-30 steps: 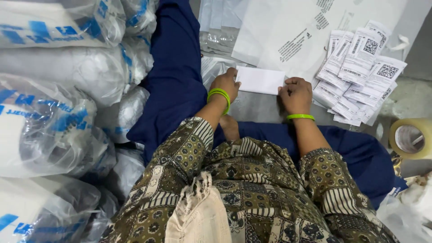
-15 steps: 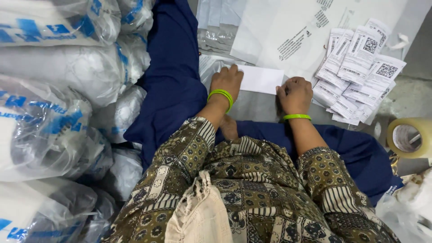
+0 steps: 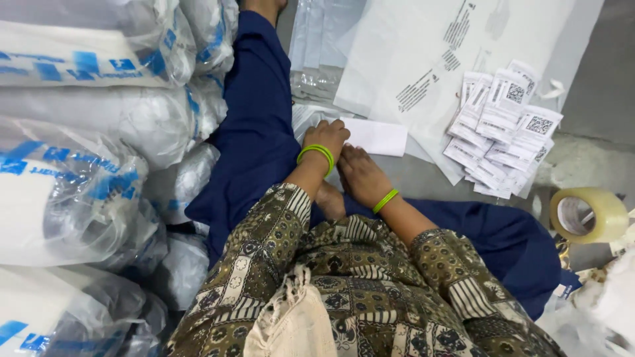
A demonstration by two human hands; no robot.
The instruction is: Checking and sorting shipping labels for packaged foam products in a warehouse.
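White paper slip lies on the floor just ahead of the crossed legs. Left hand presses flat on its near end; right hand rests alongside, touching it, nothing gripped. Best to keep the left palm firm w/ edges square, clear of the label pile.

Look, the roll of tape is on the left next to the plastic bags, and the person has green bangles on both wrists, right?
Not quite. The roll of tape sits on the right, near the pile of printed labels; the plastic bags are on the left. The head view shows this. The green bangles on both wrists are right.
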